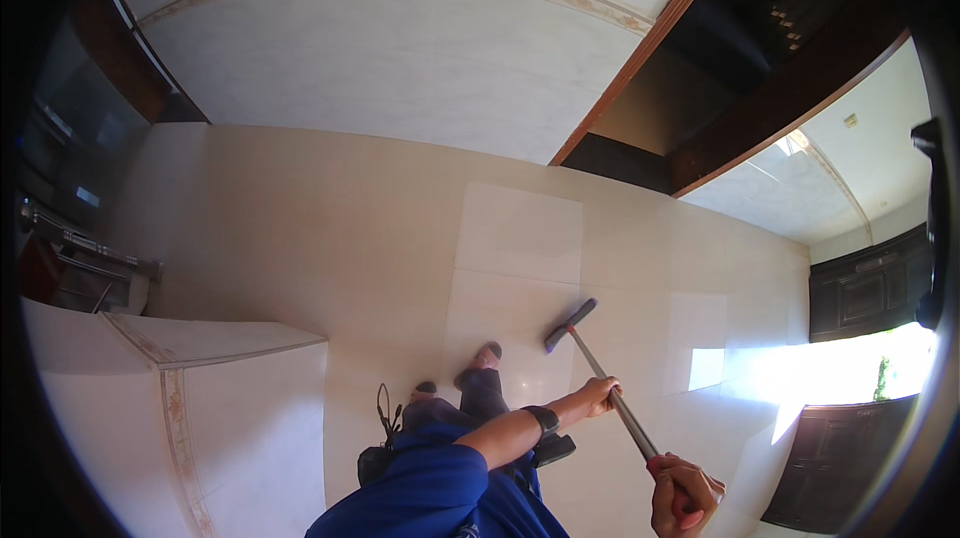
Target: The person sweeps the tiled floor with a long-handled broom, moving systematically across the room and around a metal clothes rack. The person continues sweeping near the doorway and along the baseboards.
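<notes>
A long-handled floor mop or squeegee [628,418] slants across the view, its metal pole ending in a red grip near the bottom right. Its narrow dark head [571,325] rests on the pale tiled floor [517,313], joined to the pole by an orange-red piece. My left hand [600,396] is wrapped around the pole partway up, and a black band circles that forearm. Lower right, my right hand [686,494] grips the red handle end [660,463]. Left of the mop head are my feet [480,365] in footwear that shows dark patches.
A white wall corner [255,418] with a patterned border juts out at left. Beyond it stands a metal railing post [97,242]. Across the floor are a marbled wall [390,50] and a wood-framed doorway [622,110]. Dark door panels [862,294] flank a bright opening at right.
</notes>
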### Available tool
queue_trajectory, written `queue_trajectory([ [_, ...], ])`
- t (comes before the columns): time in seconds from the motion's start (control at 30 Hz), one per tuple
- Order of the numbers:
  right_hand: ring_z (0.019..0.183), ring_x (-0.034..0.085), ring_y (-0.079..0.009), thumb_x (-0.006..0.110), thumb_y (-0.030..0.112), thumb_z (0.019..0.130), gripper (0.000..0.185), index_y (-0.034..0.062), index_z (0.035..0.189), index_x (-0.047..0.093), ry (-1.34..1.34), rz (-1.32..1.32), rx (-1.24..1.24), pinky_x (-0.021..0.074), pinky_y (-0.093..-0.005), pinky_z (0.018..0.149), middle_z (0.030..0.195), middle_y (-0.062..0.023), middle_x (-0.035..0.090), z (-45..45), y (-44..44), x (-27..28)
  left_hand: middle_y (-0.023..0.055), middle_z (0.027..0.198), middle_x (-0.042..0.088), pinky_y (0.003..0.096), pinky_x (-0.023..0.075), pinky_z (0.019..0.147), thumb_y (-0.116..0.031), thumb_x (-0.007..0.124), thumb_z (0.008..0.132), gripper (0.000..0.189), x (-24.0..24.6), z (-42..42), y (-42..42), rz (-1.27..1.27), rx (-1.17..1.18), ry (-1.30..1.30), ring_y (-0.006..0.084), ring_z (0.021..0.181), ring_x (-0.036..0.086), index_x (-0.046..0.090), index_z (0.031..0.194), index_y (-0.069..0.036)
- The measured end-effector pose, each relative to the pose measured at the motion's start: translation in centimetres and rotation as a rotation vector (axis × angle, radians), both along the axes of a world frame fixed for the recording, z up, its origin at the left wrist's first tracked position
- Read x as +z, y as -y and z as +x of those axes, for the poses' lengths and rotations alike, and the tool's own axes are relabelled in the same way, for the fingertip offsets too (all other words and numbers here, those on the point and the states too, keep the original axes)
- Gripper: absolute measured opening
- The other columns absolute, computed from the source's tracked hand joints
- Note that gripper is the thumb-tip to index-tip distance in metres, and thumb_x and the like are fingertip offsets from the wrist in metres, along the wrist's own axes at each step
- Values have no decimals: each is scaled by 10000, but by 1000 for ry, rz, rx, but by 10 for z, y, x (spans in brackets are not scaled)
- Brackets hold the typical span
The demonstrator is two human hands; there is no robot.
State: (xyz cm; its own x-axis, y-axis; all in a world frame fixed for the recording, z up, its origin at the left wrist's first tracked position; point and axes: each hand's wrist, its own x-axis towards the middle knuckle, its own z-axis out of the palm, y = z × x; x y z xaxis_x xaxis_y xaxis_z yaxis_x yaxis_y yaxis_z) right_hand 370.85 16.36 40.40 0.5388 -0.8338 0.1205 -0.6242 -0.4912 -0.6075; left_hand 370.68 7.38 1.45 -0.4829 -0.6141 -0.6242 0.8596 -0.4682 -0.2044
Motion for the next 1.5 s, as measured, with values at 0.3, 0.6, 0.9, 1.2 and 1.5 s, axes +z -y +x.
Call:
queue_trajectory([
  [0.3, 811, 727, -258, 603, -147, 764, 133, -49, 826, 668, 301, 321, 236, 568, -303, 791, 858, -149, 721, 41, 141, -123, 142, 678, 531, 375, 470, 519, -73, 505, 900, 148, -93, 223, 1, 263, 526, 497, 256, 566, 538, 513, 778, 10],
  [0.6, 991, 668, -206, 572, -73, 906, 136, -86, 1010, 660, 685, 711, 141, 515, -307, 914, 1034, -157, 705, 48, 198, -185, 124, 710, 524, 482, 538, 640, -107, 473, 950, 150, -61, 288, 32, 344, 567, 635, 289, 630, 577, 455, 825, -26],
  [0.9, 801, 702, -360, 601, -46, 825, 72, -113, 829, 627, 444, 97, 37, 608, -440, 703, 816, -287, 676, -64, 227, 53, 155, 787, 602, 438, 575, 785, -127, 513, 960, 185, 17, 94, 152, -57, 363, -107, 313, 789, 637, 526, 833, 6],
  [1.2, 813, 704, -333, 573, -140, 774, 107, -80, 832, 639, 2, -12, 50, 580, -406, 759, 842, -250, 689, 37, 241, 4, 89, 728, 554, 381, 574, 669, -131, 526, 966, 151, 5, 32, 240, 51, 155, -230, 214, 663, 588, 513, 853, -31],
  [1.5, 915, 708, -274, 530, -145, 820, 149, -75, 817, 661, 237, 487, -1, 565, -346, 856, 910, -178, 720, 124, 300, -100, 157, 728, 575, 431, 519, 705, -59, 526, 902, 135, -93, 285, 147, 230, 538, 362, 294, 704, 595, 538, 785, 6],
])
